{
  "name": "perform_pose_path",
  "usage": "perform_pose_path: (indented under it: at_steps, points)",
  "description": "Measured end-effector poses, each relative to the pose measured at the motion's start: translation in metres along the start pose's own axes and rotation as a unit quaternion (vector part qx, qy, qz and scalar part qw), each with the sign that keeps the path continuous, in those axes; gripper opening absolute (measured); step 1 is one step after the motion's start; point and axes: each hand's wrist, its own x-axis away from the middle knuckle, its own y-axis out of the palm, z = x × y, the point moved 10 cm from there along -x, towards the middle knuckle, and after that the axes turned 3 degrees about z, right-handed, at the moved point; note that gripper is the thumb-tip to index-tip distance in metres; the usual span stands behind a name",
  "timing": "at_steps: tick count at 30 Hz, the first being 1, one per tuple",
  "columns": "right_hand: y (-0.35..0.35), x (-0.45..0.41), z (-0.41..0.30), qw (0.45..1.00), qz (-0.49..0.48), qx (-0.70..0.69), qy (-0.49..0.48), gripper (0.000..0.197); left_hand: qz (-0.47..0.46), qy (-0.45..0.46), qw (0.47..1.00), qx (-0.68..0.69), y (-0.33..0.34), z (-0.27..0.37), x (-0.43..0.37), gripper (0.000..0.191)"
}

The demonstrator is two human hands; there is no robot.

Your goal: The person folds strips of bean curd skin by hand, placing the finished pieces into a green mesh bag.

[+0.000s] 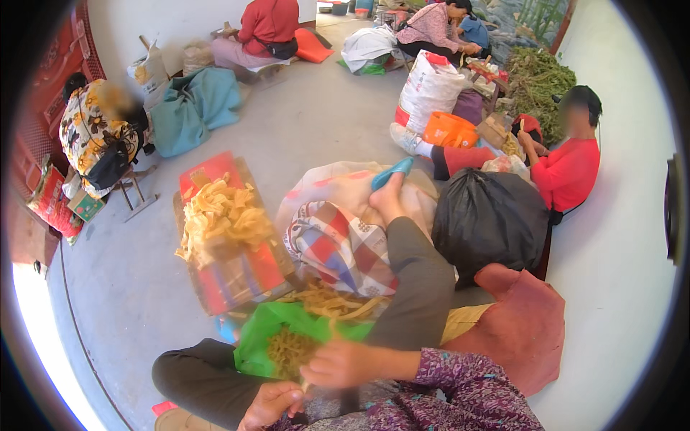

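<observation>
My right hand (339, 363) is blurred, its fingers curled near a pale yellowish strip above the lap. Close beside it, my left hand (275, 401) has its thumb and fingers pinched together at a small pale piece that is mostly hidden. Just beyond both hands, a green plastic bag (256, 339) between the legs holds a heap of thin brownish curly strips (291, 347). Longer yellow-brown strips (342, 303) lie past the bag. To the front left, a pile of wide pale yellow strips (221, 218) rests on a low board with a red covering (215, 293).
A checked cloth (345, 248) covers a bundle by my outstretched leg. A black plastic bag (488, 221) and a reddish cloth (512, 328) are on the right. A person in red (568, 169) sits beyond; several others sit farther off, near sacks and a teal cloth (188, 110).
</observation>
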Motion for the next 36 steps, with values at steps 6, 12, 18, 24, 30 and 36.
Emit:
perform_pose_path:
  at_steps: [6,12,18,24,30,36]
  points:
    - [-0.057,-0.023,0.01,0.993,0.103,0.054,-0.025,0.035,0.025,0.256,0.959,-0.117,0.043,0.1,0.053,0.031]
    - [-0.012,-0.009,0.034,0.987,0.061,-0.12,0.093,0.034,-0.103,0.323,0.931,0.137,0.046,0.127,0.087,0.037]
    - [0.097,0.021,-0.022,0.841,-0.244,-0.419,0.242,0.032,0.103,0.313,0.931,0.157,-0.001,0.099,0.07,0.037]
    - [0.093,0.027,-0.022,0.684,-0.238,-0.617,0.308,0.036,0.189,0.418,0.758,-0.464,0.045,0.136,0.058,0.017]
    - [0.087,0.047,-0.007,0.622,-0.19,-0.659,0.379,0.03,0.181,0.38,0.716,-0.557,0.062,0.126,0.054,0.014]
    - [0.104,0.069,-0.012,0.403,-0.11,-0.781,0.464,0.027,0.188,0.404,0.69,-0.57,0.083,0.143,0.058,0.012]
